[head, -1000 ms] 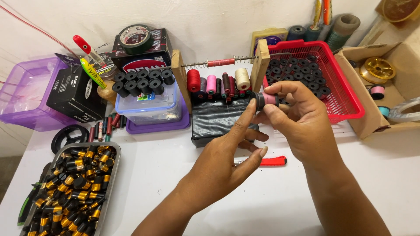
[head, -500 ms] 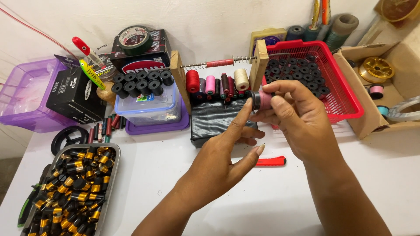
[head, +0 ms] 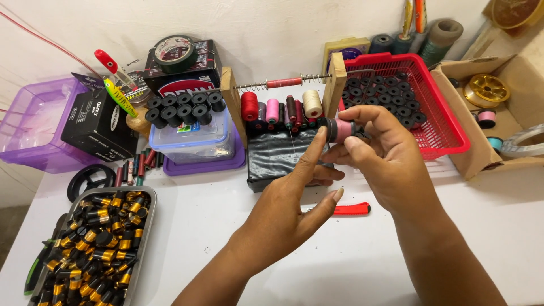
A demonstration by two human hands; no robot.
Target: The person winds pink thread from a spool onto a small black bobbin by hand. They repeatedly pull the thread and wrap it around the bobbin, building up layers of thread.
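Observation:
My right hand (head: 391,161) grips a small spool wound with pink thread (head: 341,130), with black ends, held up in front of the wooden thread rack (head: 334,85). My left hand (head: 294,201) is open beside it, its index fingertip touching the spool's left end and the other fingers spread. Behind the hands, the rack holds red, pink, dark and cream thread spools (head: 280,107). A black block (head: 277,158) lies under the rack, partly hidden by my left hand.
A red basket (head: 447,122) of black spools stands at the right, a cardboard box (head: 481,147) beyond it. A clear tub (head: 190,144) carries black spools. A metal tray (head: 146,226) of black-and-gold pieces sits front left. A red cutter (head: 348,209) lies on the white table (head: 192,243). A purple bin (head: 28,133) stands far left.
Both hands shifted slightly left and up with the pink spool; my left index finger now rests on the spool's end.

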